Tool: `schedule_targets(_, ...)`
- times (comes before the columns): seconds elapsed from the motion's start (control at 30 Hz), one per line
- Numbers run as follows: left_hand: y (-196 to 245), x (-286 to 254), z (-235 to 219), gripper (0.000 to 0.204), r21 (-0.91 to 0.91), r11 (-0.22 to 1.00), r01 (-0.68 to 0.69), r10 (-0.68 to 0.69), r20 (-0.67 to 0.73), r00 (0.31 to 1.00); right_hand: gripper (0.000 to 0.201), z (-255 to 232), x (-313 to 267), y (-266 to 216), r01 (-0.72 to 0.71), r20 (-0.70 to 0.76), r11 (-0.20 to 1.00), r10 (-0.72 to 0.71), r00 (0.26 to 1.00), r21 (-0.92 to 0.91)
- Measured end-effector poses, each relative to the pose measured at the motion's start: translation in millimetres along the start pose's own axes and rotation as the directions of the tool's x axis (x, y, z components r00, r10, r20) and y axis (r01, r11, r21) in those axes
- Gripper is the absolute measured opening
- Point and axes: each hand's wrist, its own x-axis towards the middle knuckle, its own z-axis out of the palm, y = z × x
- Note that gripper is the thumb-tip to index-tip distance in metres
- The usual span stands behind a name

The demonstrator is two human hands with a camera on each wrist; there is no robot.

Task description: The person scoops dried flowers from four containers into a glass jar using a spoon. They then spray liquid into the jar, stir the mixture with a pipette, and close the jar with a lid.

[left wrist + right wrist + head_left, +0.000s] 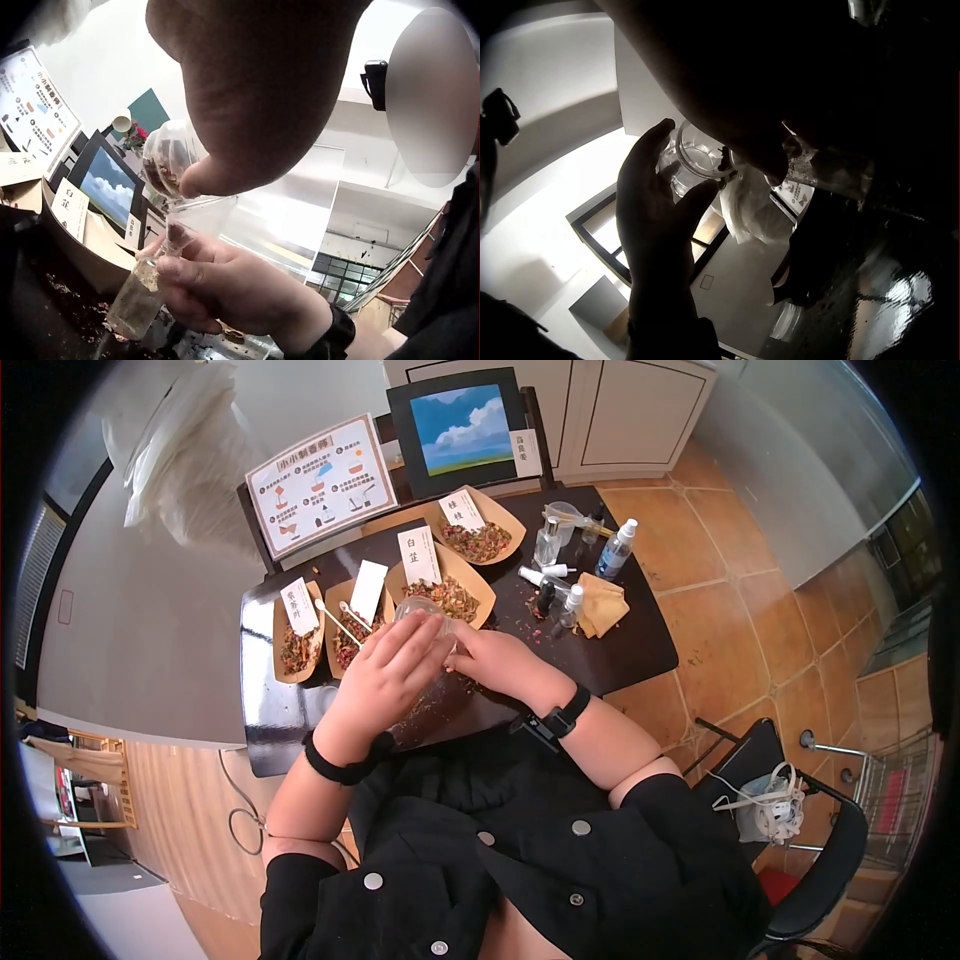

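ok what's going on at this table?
A person sits at a dark table set with paper trays of dried petals. The left hand holds a clear glass funnel with bits of dried material in it, its stem set in the neck of a small clear bottle that the right hand grips. Some material already sits in the bottle. Small spray bottles stand further back.

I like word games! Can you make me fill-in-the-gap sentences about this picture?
The left hand holds a clear glass ____.
The right hand holds a small glass ____.
The framed picture shows blue sky and white ____.
The table is ____ in colour.
Missing words: jar, bottle, clouds, dark.
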Motion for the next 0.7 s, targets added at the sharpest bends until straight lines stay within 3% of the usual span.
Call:
schedule_targets(0.3, 3.2, 1.2, -0.7, 0.051, -0.103, 0.993, 0.060, -0.062, -0.016, 0.998, 0.038, 1.8, -0.3, 1.3, 0.003, -0.002, 0.999, -0.004, 1.000, -0.038)
schedule_targets(0.4, 4.1, 0.4, 1.7, 0.053, -0.087, 0.996, -0.012, 0.011, -0.010, 1.000, 0.038, 1.0, -0.5, 1.0, 0.006, -0.018, 1.000, -0.007, 1.000, -0.023)
schedule_targets(0.7, 2.8, 0.5, -0.5, 0.052, -0.083, 0.996, 0.034, -0.035, -0.010, 0.999, 0.038, 5.7, 1.6, 7.2, 0.038, -0.034, 0.999, -0.039, 0.999, -0.012)
